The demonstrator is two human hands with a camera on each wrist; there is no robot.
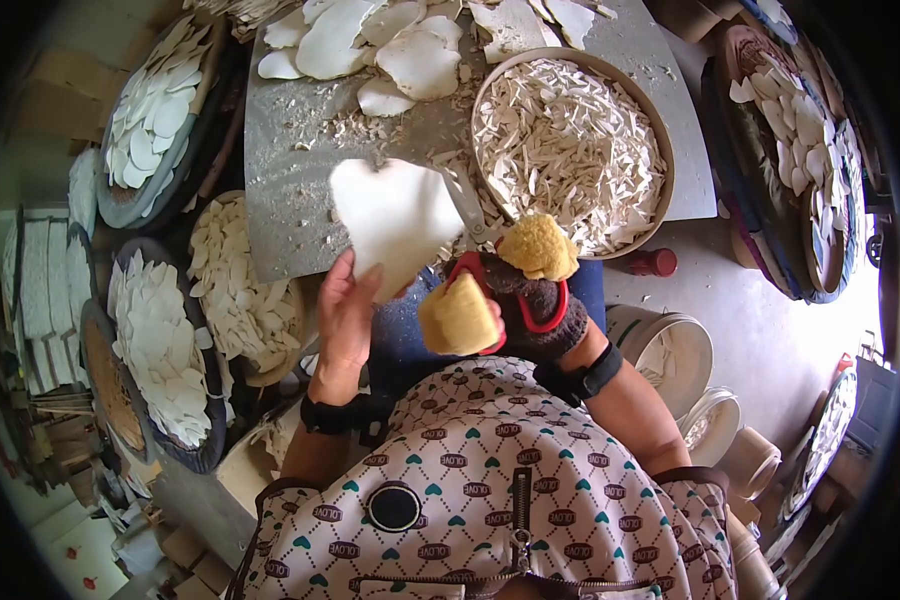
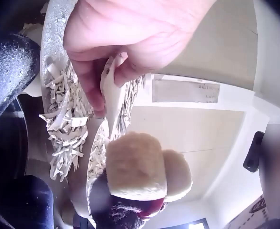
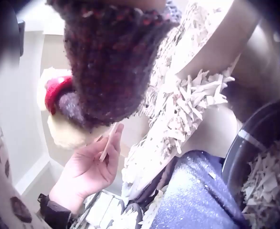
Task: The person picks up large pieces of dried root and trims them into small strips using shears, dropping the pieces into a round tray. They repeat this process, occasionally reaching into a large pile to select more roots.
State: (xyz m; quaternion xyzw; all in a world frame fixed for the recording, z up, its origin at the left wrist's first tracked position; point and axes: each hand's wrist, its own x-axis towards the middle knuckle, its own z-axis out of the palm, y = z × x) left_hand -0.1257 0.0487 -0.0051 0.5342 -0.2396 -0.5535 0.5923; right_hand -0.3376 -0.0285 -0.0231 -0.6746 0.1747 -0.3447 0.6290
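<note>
My bare left hand [image 1: 345,315] pinches the lower edge of a broad, thin white slice [image 1: 395,215], thumb on top. In the left wrist view the slice [image 2: 112,93] is edge-on between thumb and fingers of the left hand [image 2: 135,38]. My right hand [image 1: 545,310], in a dark knitted glove, grips shears [image 1: 478,228] with red handles and yellow padding; their blade lies at the slice's right edge. The right wrist view shows the gloved hand [image 3: 111,62] above the left hand [image 3: 90,169], its fingers partly hidden behind the knit.
A round tub [image 1: 667,150] heaped with white strips stands right of the slice on the metal table [image 1: 290,220]. More slices [image 1: 420,62] lie at the table's back. Baskets of slices [image 1: 160,340] flank the left; buckets [image 1: 690,350] and a red-lidded jar [image 1: 652,263] are right.
</note>
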